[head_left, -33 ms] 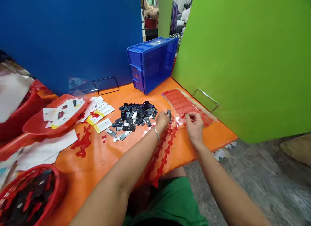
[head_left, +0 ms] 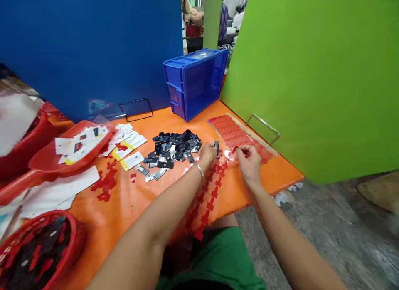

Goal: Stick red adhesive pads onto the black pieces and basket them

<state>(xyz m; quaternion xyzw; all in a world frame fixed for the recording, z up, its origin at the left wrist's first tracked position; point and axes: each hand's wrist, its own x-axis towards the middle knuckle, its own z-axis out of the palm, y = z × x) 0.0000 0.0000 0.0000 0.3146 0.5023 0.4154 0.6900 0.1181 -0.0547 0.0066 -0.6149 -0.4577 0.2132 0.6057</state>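
My left hand [head_left: 208, 154], with a bracelet at its wrist, is closed on a small dark flat plate [head_left: 216, 146] that stands up from its fingertips. In a pinch, my right hand [head_left: 251, 162] holds a small red sticker [head_left: 235, 149]. Below the hands runs a clear strip with red cut shapes [head_left: 210, 203] towards the table's front edge. A sheet of red stickers [head_left: 232, 131] lies just beyond my right hand. Left of my left hand is a loose pile of dark and silvery plates [head_left: 176, 146].
A blue crate [head_left: 199, 84] stands on its side at the back of the orange table [head_left: 137, 211]. White and yellow cards [head_left: 132, 161], red scraps [head_left: 106, 182] and a red scoop-like tray [head_left: 46, 159] lie left. A red basin [head_left: 79, 236] holds dark and red pieces. Green panel [head_left: 318, 82] at right.
My right hand has shifted very slightly left, and more of the red sticker shows at its fingertips. My left hand keeps its hold on the plate.
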